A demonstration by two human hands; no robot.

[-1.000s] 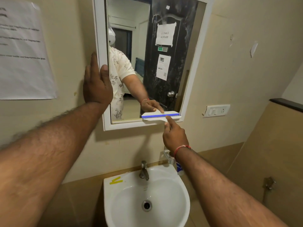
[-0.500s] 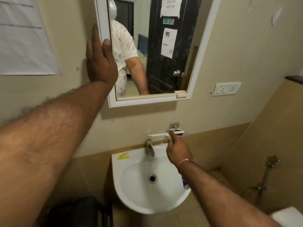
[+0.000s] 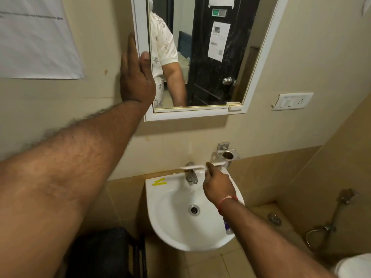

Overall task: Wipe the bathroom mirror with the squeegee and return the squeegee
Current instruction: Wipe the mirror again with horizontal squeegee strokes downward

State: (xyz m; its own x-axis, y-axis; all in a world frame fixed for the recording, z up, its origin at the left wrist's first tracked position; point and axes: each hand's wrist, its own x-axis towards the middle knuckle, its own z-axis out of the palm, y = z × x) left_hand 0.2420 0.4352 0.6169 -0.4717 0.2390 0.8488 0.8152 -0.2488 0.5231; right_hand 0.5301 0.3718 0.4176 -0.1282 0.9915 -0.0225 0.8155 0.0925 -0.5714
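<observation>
The white-framed mirror [image 3: 202, 57] hangs on the wall above the basin. My left hand [image 3: 136, 77] lies flat against the mirror's left frame edge, fingers together, thumb on the frame front. My right hand [image 3: 217, 184] grips the white squeegee [image 3: 197, 167], held level just above the tap [image 3: 190, 174] at the back of the white washbasin [image 3: 170, 233]. The squeegee's right end reaches toward a chrome wall holder [image 3: 226, 155].
A paper notice [image 3: 38, 39] is taped to the wall on the left. A switch plate [image 3: 292, 101] sits right of the mirror. Yellow strips [image 3: 159, 181] lie on the basin rim. A black stool [image 3: 108, 253] stands lower left, a hand sprayer hose [image 3: 329, 223] at right.
My right hand brought the squeegee down from the mirror's bottom edge to just above the tap. The view tilted downward. My left hand stayed on the mirror frame.
</observation>
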